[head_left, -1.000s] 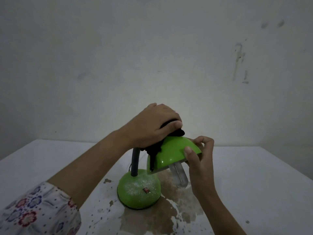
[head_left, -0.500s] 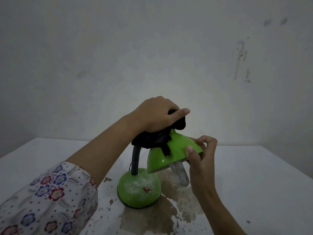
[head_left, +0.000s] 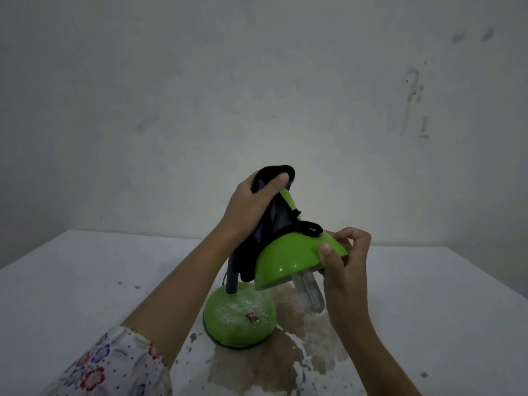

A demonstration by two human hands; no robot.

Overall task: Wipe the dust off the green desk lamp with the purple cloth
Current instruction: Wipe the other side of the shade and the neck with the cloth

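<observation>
Lamp [head_left: 288, 260]: green, standing near the middle of the tabletop [head_left: 428, 295], just in front of the viewer; glossy dome shade tipped so its open mouth faces down and toward the camera.
Shade top: a narrow green neck piece pokes up out of the cloth, under the left thumb.
Base [head_left: 239, 317]: round green dome, speckled with white dust across its top; small red switch [head_left: 253, 317] on the near side.
Stem [head_left: 231, 278]: dark, rising from the base, mostly hidden behind the cloth.
Bulb [head_left: 310, 292]: clear U-shaped tube hanging out of the shade, its tip close above the tabletop.
Cloth [head_left: 268, 224]: looks nearly black in this dim light, purple showing at the folds; draped over the top and back of the shade, a dark loop of it lying on the shade's crown.
Left hand [head_left: 251, 207]: up at the top of the lamp, fingers curled round the bunched cloth, thumb pressed on its front.
Right hand [head_left: 343, 264]: at the shade's right rim, thumb on the outer green surface, fingers curled over the edge, pinching the rim.
Sleeve [head_left: 114, 364]: white with red and blue flowers, bottom left.
Tabletop: white, paint worn away to a brown patch [head_left: 274, 364] beneath and in front of the lamp, small chips scattered around.
Wall [head_left: 257, 95]: pale, plain, with scuff marks at upper right.
In the way: the cloth and left hand cover the joint between stem and shade.
</observation>
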